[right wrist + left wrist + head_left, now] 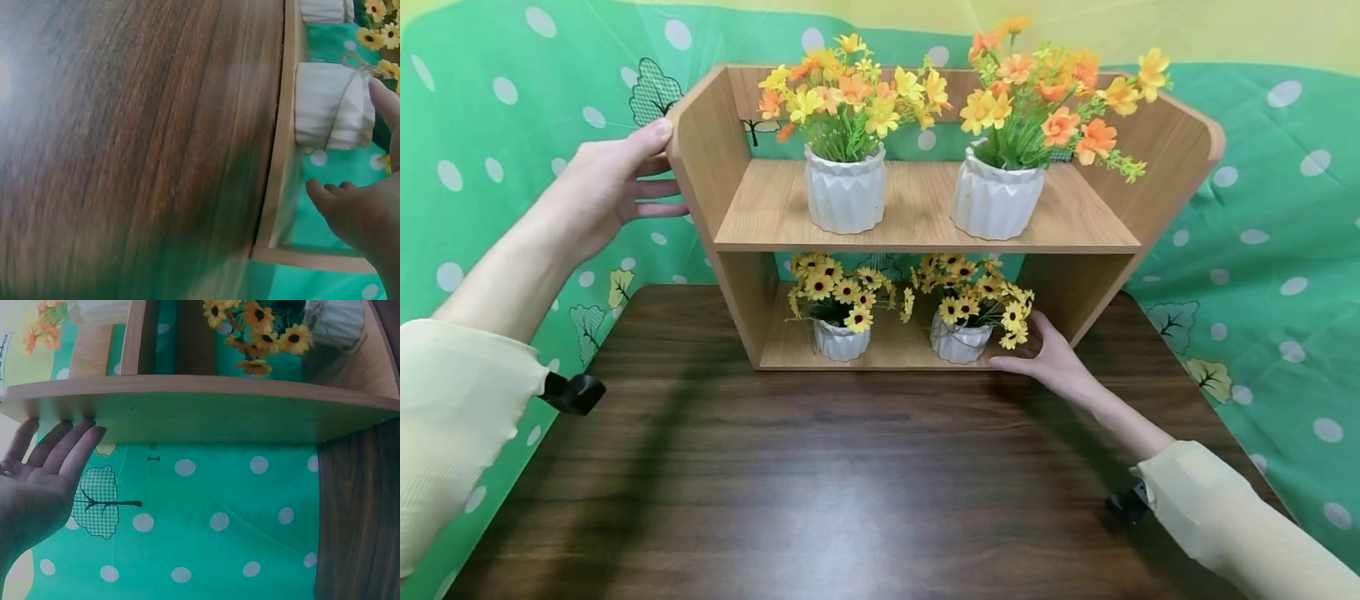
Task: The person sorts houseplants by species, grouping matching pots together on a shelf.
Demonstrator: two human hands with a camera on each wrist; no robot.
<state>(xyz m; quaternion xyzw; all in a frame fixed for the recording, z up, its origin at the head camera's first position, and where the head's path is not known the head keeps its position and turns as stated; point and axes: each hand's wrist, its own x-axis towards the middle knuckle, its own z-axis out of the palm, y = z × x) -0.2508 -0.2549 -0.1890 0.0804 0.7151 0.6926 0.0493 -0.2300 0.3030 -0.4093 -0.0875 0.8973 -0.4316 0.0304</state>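
A two-tier wooden shelf (925, 247) stands on the dark table. My left hand (606, 185) is at its left side panel, the straight fingers (75, 450) reaching the panel's outer face in the left wrist view. On the lower tier my right hand (1051, 360) is beside the right white pot (958, 340) of small yellow flowers (977, 293), thumb and fingers spread apart. In the right wrist view one finger (386, 103) overlaps that pot's rim; I cannot tell whether it touches. A matching pot (842, 342) with yellow flowers stands to its left.
The upper tier holds two larger white pots, the left one (846, 193) and the right one (997, 196), with orange and yellow flowers. Behind hangs a green cloth (1262, 250) with white dots. Dark wood table (820, 483) extends in front of the shelf.
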